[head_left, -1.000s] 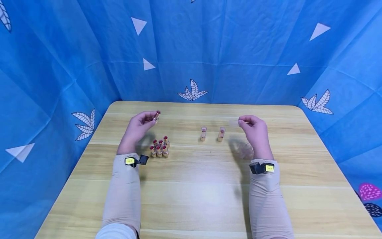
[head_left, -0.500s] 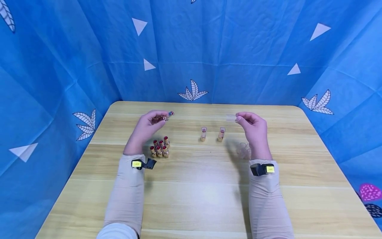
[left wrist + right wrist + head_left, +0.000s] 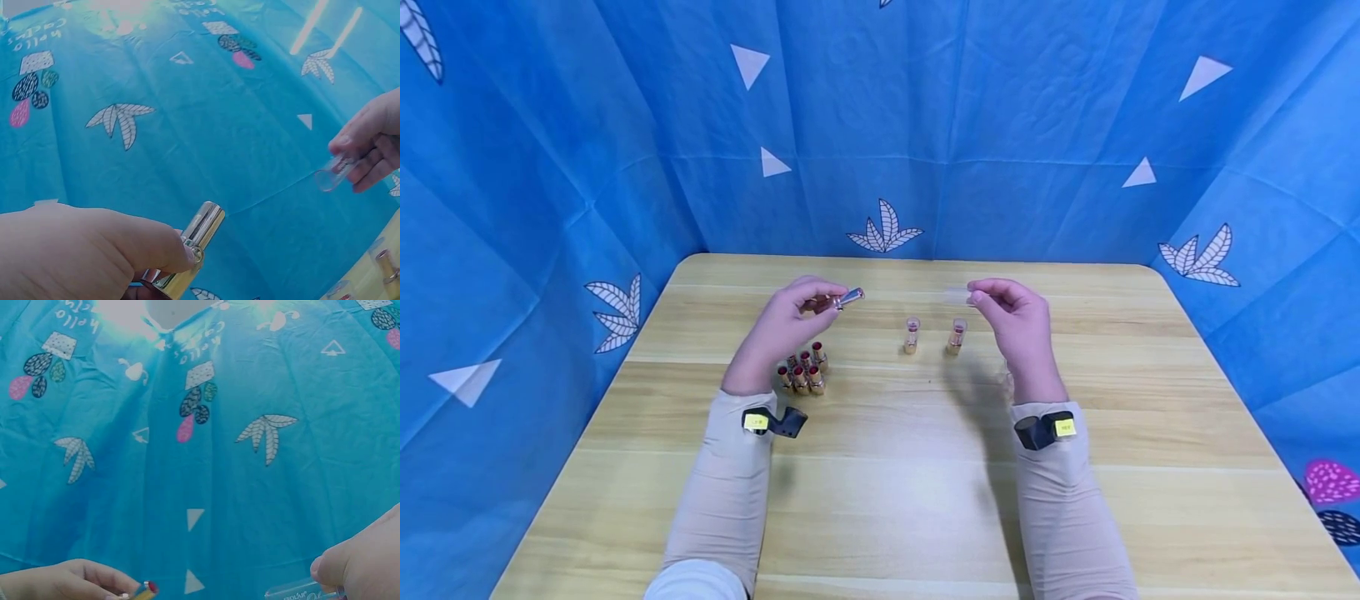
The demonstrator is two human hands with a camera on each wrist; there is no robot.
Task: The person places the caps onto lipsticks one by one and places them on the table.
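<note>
My left hand (image 3: 790, 325) pinches a shiny gold lipstick (image 3: 851, 297) above the table, its tip tilted toward the right. In the left wrist view the lipstick's gold tube (image 3: 205, 224) shows between thumb and fingers. Facing it, my right hand (image 3: 1021, 325) pinches a clear cap (image 3: 957, 295) between thumb and fingertips. The cap's round rim points left, toward the lipstick, with a gap between the two. In the right wrist view the transparent cap (image 3: 294, 592) bears light lettering.
Several uncapped red lipsticks (image 3: 801, 381) stand grouped below my left hand. Two lipsticks with clear caps, one left (image 3: 911, 337) and one right (image 3: 955, 339), stand upright mid-table. More clear caps (image 3: 1004, 377) are mostly hidden by my right wrist. A blue patterned cloth (image 3: 955, 100) hangs behind the table.
My left hand has moved right with the lipstick, tipping it from nearly upright toward the right. My right hand has come left with the clear cap, narrowing the gap.
</note>
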